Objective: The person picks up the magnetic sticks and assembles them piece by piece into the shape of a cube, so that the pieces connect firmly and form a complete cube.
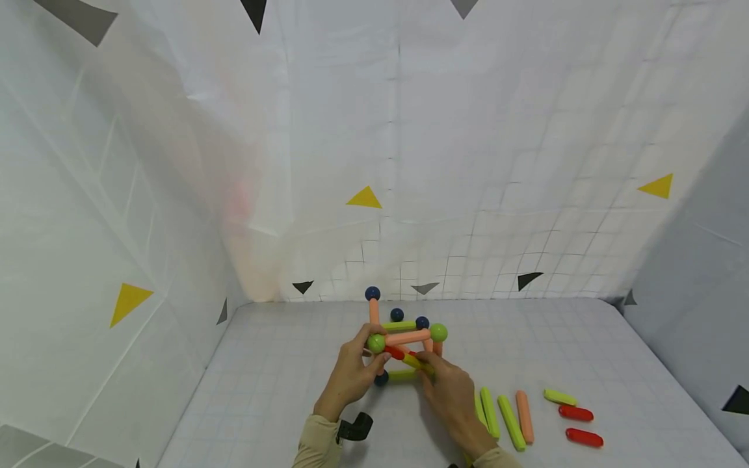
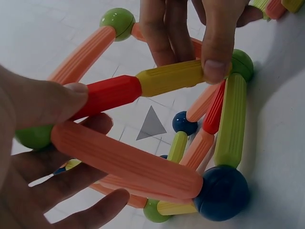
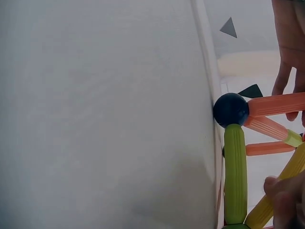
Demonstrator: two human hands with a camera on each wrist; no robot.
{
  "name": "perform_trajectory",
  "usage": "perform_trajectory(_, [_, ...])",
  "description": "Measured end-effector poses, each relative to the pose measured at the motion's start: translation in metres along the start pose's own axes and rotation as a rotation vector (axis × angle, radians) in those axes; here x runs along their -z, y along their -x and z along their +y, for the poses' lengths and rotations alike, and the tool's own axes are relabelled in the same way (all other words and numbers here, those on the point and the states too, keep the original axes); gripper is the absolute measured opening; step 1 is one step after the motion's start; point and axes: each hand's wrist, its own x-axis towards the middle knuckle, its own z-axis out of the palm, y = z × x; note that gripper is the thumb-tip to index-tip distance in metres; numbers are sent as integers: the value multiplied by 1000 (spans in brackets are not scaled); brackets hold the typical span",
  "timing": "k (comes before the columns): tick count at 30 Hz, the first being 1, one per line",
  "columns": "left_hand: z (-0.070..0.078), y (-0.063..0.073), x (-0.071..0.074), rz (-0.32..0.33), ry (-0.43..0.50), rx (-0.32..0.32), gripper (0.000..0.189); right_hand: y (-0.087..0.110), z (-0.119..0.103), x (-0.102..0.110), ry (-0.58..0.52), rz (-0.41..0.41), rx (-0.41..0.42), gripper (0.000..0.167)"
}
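In the head view, a frame of ribbed rods and balls stands on the table, with green balls [image 1: 439, 333] and dark blue balls [image 2: 222, 193] at its corners. My left hand [image 1: 350, 376] grips it around a near-left green ball [image 1: 376, 343], thumb on a red rod [image 2: 112, 94]. A yellow rod [image 2: 170, 79] meets the red one end to end. My right hand [image 1: 450, 390] pinches this yellow rod between thumb and fingers, close to another green ball [image 2: 242, 66]. An orange rod [image 2: 126, 150] and a lime rod [image 2: 230, 121] meet at a blue ball.
To the right of the right hand lie several loose lime rods [image 1: 512, 424], an orange rod [image 1: 525, 417], a short lime rod [image 1: 560, 397] and two red rods [image 1: 584, 437]. One blue ball [image 1: 396, 314] is behind the frame. White walls [image 1: 468, 162] enclose the table.
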Motion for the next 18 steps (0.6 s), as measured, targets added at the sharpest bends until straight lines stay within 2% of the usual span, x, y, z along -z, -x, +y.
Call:
perform_trajectory(9, [3, 0, -2, -4, -6, -2, 39, -1, -1, 0, -11, 0, -10, 38])
perform_trajectory(12, [3, 0, -2, -3, -21, 1, 39, -2, 1, 4, -15, 60, 39, 32])
perform_trajectory(15, [3, 0, -3, 5, -27, -1, 42, -5, 6, 13, -73, 137, 98, 21])
perform_trajectory(18, [3, 0, -2, 9, -25, 1, 50, -10, 16, 21, -151, 185, 95, 19])
